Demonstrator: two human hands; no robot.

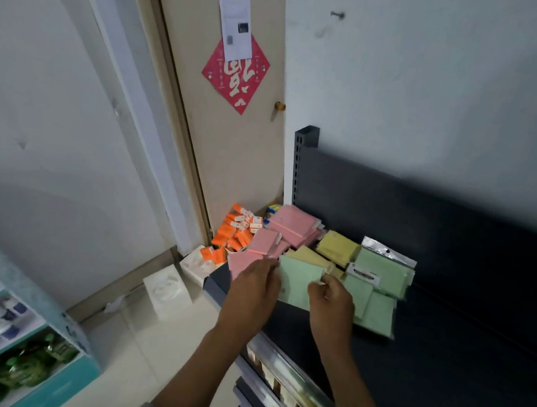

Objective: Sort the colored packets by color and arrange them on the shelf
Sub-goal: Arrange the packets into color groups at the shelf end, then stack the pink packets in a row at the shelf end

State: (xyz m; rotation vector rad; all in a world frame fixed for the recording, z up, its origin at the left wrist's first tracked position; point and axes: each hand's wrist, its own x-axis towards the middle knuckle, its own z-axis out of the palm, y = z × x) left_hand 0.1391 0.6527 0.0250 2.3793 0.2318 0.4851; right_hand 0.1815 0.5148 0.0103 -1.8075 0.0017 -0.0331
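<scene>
holding green packet (297,280) between both hands above dark shelf (441,367): left hand (254,282) seems to pinch its left edge, blurred; right hand (330,299) grips its right edge. green stack (379,279) just right of packet, yellow packets (336,247) behind, pink packets (288,223) behind-left. advice: square edges, lay on green stack. shelf front lip near; bare shelf right of green stack.

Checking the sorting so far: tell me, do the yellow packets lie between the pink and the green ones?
Yes: the yellow packets lie mid-shelf, pink packets to their left, green packets to their right.
</scene>
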